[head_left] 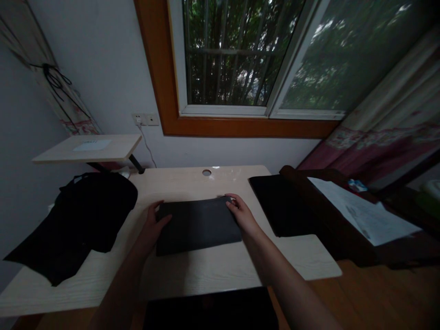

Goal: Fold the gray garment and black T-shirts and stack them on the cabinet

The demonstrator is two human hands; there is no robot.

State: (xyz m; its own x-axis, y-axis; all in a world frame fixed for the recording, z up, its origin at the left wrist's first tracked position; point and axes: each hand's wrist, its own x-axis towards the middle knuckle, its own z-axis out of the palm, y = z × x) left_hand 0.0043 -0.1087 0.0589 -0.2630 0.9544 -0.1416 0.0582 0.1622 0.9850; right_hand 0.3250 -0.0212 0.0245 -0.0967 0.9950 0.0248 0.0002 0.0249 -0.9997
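Note:
A dark grey, flat rectangular piece, like a sleeve or folder, is between my hands above the pale wooden desk. I cannot tell whether its underside touches the desk. My left hand grips its left edge, with the thumb lying on the top face and the fingers behind. At the upper right corner, my right hand pinches it, thumb on top and fingers round the far edge. To the right lies a flat black rectangular item, apart from my hands. A black bag slumps on the desk's left side.
A small raised shelf with a paper label stands at the back left. Behind it, a cable hangs from a wall socket. Dark furniture carrying a white sheet adjoins the right side. A black surface sits below the desk's front edge.

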